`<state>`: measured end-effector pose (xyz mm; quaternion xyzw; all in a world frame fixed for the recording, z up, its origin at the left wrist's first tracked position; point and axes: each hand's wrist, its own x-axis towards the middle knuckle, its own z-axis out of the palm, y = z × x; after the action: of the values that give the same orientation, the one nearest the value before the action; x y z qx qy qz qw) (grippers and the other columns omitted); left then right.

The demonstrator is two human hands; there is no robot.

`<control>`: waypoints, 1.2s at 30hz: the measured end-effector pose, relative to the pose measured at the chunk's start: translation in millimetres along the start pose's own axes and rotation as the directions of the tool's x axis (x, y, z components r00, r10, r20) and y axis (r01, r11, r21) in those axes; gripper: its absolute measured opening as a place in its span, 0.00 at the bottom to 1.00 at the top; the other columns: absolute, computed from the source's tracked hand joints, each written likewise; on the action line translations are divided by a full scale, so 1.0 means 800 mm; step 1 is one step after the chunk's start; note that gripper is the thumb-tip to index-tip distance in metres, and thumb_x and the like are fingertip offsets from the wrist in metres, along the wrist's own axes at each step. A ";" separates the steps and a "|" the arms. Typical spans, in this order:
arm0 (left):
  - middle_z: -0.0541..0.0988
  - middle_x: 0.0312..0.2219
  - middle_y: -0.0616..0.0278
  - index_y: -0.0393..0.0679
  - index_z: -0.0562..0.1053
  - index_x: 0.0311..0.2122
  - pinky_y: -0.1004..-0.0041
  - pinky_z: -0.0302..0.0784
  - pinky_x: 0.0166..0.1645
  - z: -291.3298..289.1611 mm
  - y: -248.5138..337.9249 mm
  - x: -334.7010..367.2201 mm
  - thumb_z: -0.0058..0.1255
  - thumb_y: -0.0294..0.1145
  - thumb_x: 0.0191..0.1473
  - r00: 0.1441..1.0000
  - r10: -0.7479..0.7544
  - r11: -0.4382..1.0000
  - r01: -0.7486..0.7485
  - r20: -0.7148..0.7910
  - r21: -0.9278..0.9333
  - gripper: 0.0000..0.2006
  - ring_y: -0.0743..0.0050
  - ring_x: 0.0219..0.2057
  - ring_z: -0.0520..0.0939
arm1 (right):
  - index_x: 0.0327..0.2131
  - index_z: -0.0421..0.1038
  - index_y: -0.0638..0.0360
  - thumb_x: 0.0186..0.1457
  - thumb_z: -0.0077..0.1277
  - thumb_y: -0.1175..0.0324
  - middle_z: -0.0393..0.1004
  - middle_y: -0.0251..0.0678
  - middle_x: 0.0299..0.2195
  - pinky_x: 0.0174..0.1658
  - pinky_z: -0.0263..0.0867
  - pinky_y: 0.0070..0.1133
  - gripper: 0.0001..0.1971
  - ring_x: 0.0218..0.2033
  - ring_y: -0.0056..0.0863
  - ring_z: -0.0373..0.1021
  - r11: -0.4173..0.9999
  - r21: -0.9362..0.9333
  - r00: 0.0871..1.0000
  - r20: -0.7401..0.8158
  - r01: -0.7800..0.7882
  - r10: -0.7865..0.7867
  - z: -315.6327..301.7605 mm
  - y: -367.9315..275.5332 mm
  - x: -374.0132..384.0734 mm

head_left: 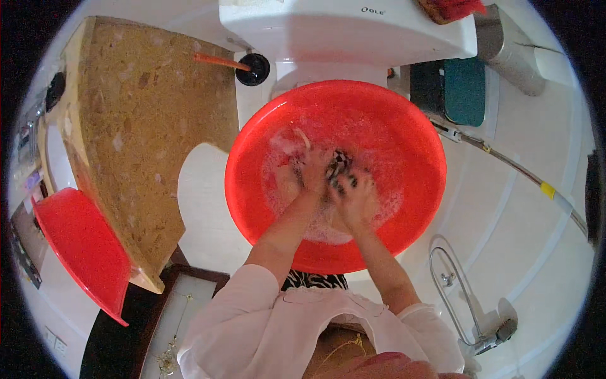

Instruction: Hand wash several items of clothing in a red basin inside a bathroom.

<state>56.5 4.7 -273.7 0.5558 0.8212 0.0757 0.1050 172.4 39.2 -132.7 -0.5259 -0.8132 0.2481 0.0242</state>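
1. Patterned cloth (339, 162), dark and pale, wet: near the middle of the red basin (413, 227), among suds.
2. Left hand (312, 172): at the cloth's 9 o'clock; fingers blurred, grip cannot be told.
3. Right hand (357, 197): at the cloth's 5 o'clock, fingers bent onto it; whether they close cannot be told.
4. Step, as judged: rubbing the cloth by hand in soapy water. The next move calls for a firm hold on slippery fabric.
5. Surroundings, from the basin: orange-handled black plunger (254, 69), 11 o'clock; second red basin (82, 249), 8 o'clock.
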 end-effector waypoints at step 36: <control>0.72 0.47 0.47 0.39 0.71 0.45 0.57 0.65 0.55 -0.240 0.014 0.009 0.53 0.28 0.50 0.968 0.244 0.895 -0.198 0.065 -0.400 0.15 0.48 0.51 0.70 | 0.45 0.64 0.60 0.52 0.52 0.74 0.71 0.47 0.40 0.44 0.65 0.28 0.16 0.43 0.42 0.70 0.900 0.234 0.912 -0.103 -0.367 0.398 -0.110 0.111 -0.056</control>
<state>14.4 14.3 -86.1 0.6168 0.7138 0.2174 0.2505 293.6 62.4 -84.0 -0.6869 -0.6590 0.2929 0.0906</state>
